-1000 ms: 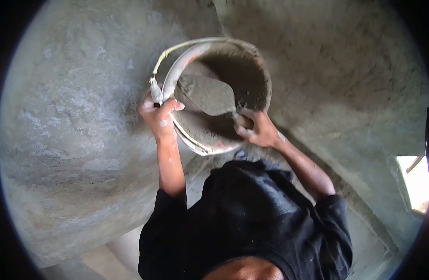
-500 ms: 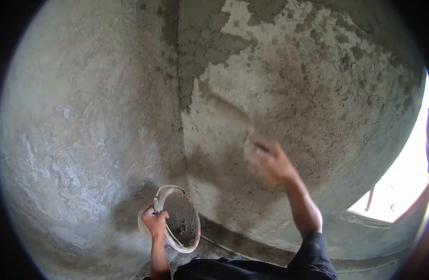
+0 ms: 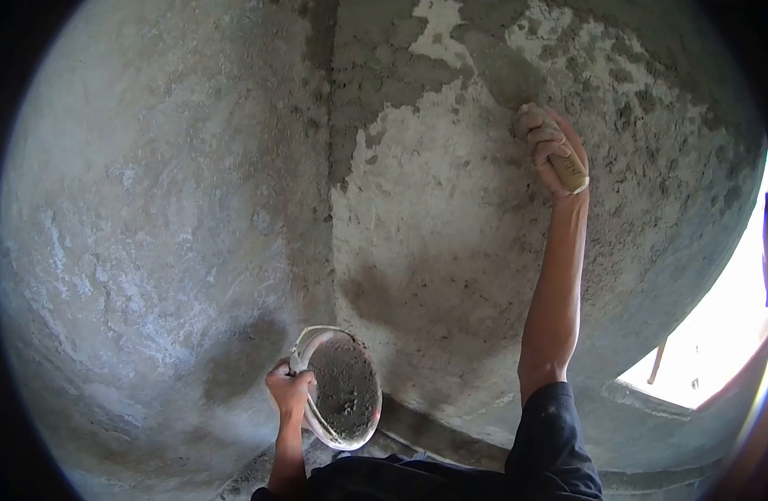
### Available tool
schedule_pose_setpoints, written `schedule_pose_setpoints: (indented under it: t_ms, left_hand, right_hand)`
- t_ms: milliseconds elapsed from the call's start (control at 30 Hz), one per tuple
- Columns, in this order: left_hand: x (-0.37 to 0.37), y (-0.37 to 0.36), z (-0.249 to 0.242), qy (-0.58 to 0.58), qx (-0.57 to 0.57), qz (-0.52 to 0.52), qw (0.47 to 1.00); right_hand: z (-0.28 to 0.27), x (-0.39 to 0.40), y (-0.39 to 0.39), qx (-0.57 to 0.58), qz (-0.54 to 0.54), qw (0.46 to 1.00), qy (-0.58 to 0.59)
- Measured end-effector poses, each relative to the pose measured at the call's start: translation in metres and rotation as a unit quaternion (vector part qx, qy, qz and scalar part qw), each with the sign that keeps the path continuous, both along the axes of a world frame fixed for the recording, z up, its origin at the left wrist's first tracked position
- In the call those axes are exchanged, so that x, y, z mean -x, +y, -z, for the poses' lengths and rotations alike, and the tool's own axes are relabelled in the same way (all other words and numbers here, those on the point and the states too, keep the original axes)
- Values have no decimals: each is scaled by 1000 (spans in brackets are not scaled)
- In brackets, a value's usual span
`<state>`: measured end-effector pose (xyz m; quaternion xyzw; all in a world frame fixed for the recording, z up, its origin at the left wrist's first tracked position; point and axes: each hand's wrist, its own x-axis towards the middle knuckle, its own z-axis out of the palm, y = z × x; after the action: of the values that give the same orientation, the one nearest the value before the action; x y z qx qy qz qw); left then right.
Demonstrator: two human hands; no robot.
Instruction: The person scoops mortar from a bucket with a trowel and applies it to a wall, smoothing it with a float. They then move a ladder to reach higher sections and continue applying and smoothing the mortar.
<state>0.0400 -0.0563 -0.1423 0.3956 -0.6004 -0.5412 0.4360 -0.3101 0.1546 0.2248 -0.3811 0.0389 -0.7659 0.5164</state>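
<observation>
My left hand (image 3: 290,389) is closed on the rim and handle of a pale bucket (image 3: 366,442), which tilts so its mouth faces me. Inside the bucket lies wet grey mortar (image 3: 346,388). My right hand (image 3: 553,150) is raised to the wall, fingers wrapped round the light wooden handle of a trowel (image 3: 573,177). The trowel's blade is hard to tell from the grey mortar on the wall just beyond my knuckles. Darker wet mortar (image 3: 384,75) covers the upper part of the right wall (image 3: 451,217), with paler bare patches below and between.
A second wall (image 3: 150,209), grey with whitish smears, meets the right wall in a vertical corner (image 3: 330,167). At the right is a bright opening (image 3: 701,342) with a sill. A low ledge (image 3: 442,438) runs along the wall's base.
My right hand has swung up and to the right with the trowel, reaching the upper wall. The bucket in my left hand has shifted slightly right in view.
</observation>
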Motion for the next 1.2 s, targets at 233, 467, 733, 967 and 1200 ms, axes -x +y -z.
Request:
schedule_pose_setpoints:
  t_ms: [233,467,733,967,1200]
  left_hand:
    - [-10,-7,5,-14,-23,-9,1000]
    - [-21,-15,42,-124,-14,-21,992]
    - [-28,-35,92,-203,50,-41,977]
    - [-38,-22,114,-260,196,-91,941]
    - [-45,-12,159,-320,102,-147,930]
  right_hand:
    - [31,-27,39,7,121,991,51]
    - [174,-42,75,-280,386,817,324]
    - [382,-103,-13,-515,320,503,616]
    - [539,-124,20,-540,219,497,643]
    - [669,-86,81,-592,122,483,634]
